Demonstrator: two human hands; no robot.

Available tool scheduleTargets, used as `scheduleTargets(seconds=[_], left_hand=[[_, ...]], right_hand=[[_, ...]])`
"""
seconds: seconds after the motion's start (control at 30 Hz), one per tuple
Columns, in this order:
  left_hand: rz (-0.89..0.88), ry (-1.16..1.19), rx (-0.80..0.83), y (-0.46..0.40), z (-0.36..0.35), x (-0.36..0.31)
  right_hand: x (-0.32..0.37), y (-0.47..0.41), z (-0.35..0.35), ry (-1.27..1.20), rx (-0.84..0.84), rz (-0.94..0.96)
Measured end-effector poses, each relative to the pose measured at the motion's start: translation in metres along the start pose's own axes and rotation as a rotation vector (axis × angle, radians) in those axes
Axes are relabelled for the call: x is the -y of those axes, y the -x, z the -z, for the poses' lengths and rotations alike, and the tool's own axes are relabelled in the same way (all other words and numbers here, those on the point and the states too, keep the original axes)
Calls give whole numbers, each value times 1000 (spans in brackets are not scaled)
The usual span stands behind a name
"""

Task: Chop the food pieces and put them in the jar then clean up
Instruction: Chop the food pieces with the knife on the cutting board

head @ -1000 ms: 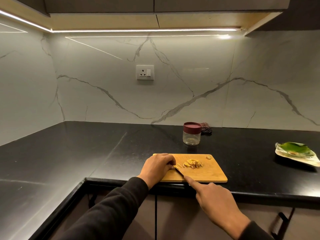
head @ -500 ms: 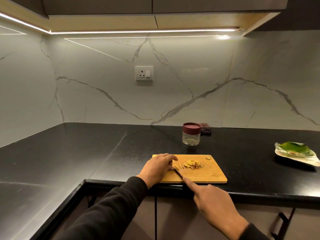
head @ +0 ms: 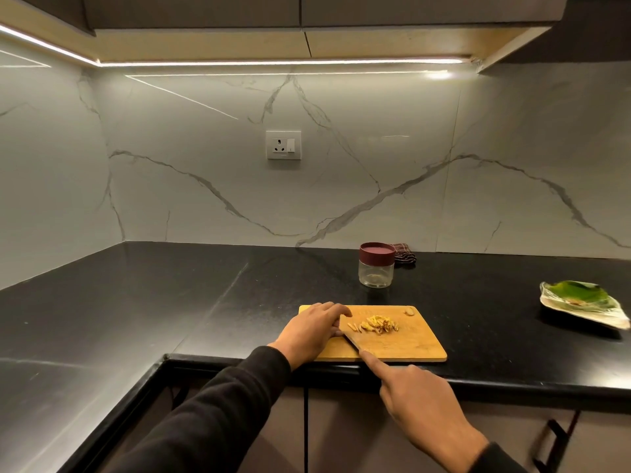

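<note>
A wooden cutting board point(head: 409, 346) lies at the front edge of the black counter. On it sits a small pile of yellow chopped food strips point(head: 377, 325), with one loose piece point(head: 409, 312) near the board's far right corner. My right hand point(head: 420, 397) grips a knife point(head: 351, 341), forefinger along its spine, with the blade flat on the board just left of the pile. My left hand point(head: 312, 331) rests on the board's left end, fingers curled beside the blade tip. A glass jar with a closed maroon lid point(head: 376, 264) stands behind the board.
A folded dark checked cloth point(head: 404, 254) lies behind the jar against the marble wall. A plate with a green leaf point(head: 580, 302) sits at the counter's right. A wall socket point(head: 283, 145) is above. The counter turns a corner to the left.
The knife blade has shifted slightly left and lies flatter on the board. My left hand's fingers have opened out a little. The pile of strips stays where it was.
</note>
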State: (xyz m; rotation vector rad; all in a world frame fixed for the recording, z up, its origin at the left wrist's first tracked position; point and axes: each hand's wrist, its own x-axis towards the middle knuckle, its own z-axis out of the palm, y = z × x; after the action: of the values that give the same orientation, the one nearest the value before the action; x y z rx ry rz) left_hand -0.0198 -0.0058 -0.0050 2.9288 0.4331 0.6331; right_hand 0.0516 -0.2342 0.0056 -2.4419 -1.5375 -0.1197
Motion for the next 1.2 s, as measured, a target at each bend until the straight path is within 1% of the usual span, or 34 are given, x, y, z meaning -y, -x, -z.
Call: scheduleTargets(seconds=[0.07,0.23,0.3,0.4,0.5,0.77,1.2], left_hand=[[-10,-14,-7,0,0,0],[-44,-49,51,-1,-1,3],[-31,-34,24,0,0,1],[43,61,-68,3,1,-1],[28,70,-132,8,0,-1],[27,90,-174,11,0,-1],[48,63,-182,12,1,-2]], right_hand=[[0,0,0,-13,-1,0],[0,1,0,-38,6,-4],[0,1,0,-44,6,-6],[-2,1,0,-91,21,-19],[-2,0,-1,-158,26,-38],[11,-15,-5,-223,1,-40],[20,-33,-8,-78,10,2]])
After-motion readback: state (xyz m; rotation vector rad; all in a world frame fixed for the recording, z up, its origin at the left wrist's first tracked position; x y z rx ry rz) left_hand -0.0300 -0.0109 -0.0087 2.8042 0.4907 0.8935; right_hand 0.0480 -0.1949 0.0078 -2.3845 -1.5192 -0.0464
